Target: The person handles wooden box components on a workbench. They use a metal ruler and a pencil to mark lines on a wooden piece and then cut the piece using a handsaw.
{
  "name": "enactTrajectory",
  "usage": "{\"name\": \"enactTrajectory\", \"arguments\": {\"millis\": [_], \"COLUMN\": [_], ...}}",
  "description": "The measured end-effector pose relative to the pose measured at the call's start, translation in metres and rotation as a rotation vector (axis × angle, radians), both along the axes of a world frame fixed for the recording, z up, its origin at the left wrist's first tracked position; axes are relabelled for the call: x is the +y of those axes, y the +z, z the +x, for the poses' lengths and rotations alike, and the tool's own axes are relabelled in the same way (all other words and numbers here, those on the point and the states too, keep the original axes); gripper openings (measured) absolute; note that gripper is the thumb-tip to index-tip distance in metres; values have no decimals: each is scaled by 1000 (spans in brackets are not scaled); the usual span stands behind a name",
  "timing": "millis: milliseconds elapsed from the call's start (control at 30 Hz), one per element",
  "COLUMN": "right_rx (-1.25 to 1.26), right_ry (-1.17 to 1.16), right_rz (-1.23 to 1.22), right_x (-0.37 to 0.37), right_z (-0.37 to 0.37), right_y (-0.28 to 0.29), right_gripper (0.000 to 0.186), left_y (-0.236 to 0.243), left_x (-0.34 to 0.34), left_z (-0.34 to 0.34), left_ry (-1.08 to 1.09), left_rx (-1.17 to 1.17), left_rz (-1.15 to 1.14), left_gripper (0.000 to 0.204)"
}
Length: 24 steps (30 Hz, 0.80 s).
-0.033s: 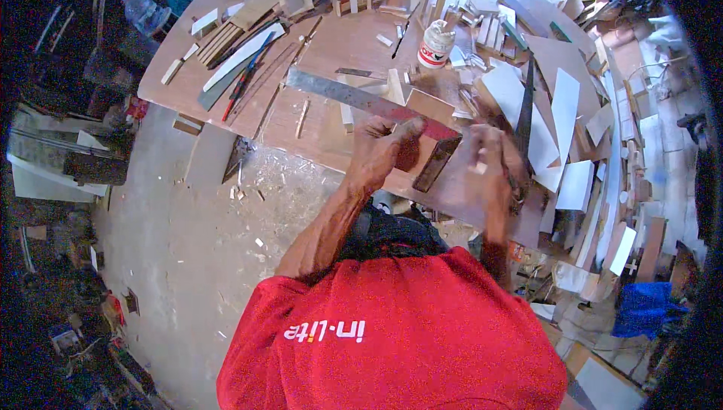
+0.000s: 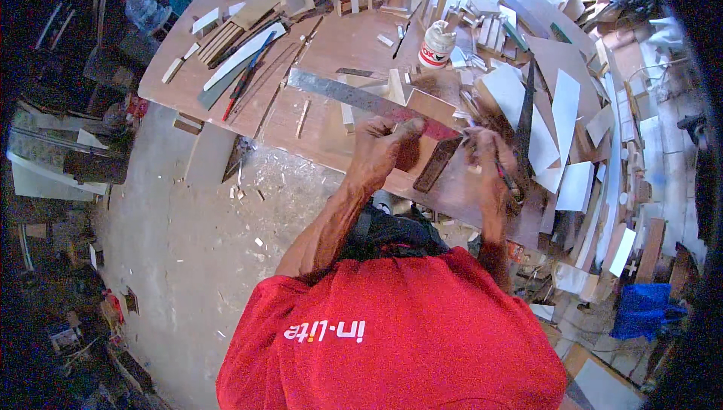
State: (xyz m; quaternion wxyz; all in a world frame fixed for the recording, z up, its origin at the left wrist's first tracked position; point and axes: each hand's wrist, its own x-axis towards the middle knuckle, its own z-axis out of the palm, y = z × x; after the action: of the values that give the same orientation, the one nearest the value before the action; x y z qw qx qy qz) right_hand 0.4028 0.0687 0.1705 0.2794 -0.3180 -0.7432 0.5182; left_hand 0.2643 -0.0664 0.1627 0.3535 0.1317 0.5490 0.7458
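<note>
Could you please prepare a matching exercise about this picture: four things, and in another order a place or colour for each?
1. metal-bladed square
2. bottle
3. shirt
4. blue sheet

A. red, with white print
B. crumpled, at the picture's lower right
C. touched by the left hand
D. mostly white, on the table

Pairs: 1-C; 2-D; 3-A; 4-B

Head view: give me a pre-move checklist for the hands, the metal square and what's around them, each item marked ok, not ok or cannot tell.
1. Left hand on the metal square: ok, thumb across its blade.
2. Right hand clear of the left: ok, a gap lies between them.
3. Right hand's grip: cannot tell; fingers curled, but what they hold is unclear.
4. Square's dark handle flush against wood: cannot tell.
5. White bottle upright: ok, beyond the blade.
6. Worktable free of offcuts: not ok, many lie scattered.
</note>
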Motion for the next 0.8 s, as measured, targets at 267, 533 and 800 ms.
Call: {"name": "enactTrajectory", "arguments": {"millis": [267, 533, 800], "right_rx": [3, -9, 64], "right_ry": [58, 28, 43], "right_rz": [-18, -6, -62], "right_x": [-25, -22, -21], "right_z": [-8, -8, -9], "right_y": [5, -6, -8], "right_gripper": [32, 34, 30], "left_y": [9, 9, 5], "left_x": [0, 2, 3], "left_z": [3, 2, 2], "left_ry": [5, -6, -28], "left_rx": [-15, -22, -44], "left_rz": [-40, -69, -12], "left_gripper": [32, 28, 27]}}
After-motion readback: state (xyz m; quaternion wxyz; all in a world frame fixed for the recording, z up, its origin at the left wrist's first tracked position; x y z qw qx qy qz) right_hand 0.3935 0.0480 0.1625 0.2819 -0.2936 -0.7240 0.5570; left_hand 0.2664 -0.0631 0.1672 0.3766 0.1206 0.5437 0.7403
